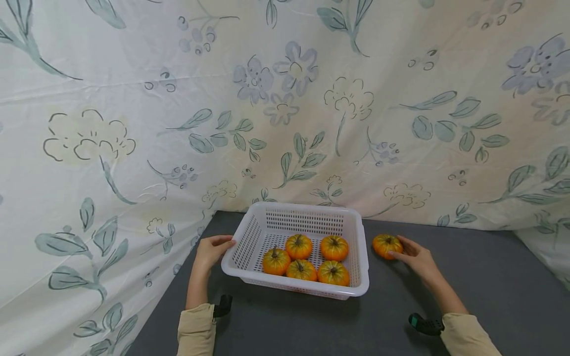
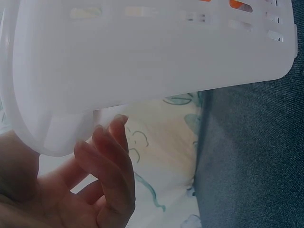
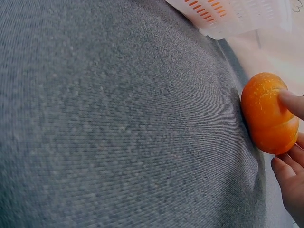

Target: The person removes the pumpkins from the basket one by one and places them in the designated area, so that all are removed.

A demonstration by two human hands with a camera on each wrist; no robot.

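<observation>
A white plastic basket with slotted walls stands on the dark table, holding several small orange pumpkins grouped toward its front and right. At the basket's left rim, my left hand grips the edge. The left wrist view shows the curled fingers of that hand under the rim, with the thumb partly hidden behind the basket. To the right of the basket, a single pumpkin sits on the table. My right hand holds it from the right, thumb and fingers on its sides, as the right wrist view shows.
A dark grey cloth-like surface covers the table. Behind and to the left hangs a pale floral curtain, close to the basket's back edge. A black strap device is worn at the right wrist, another at the left.
</observation>
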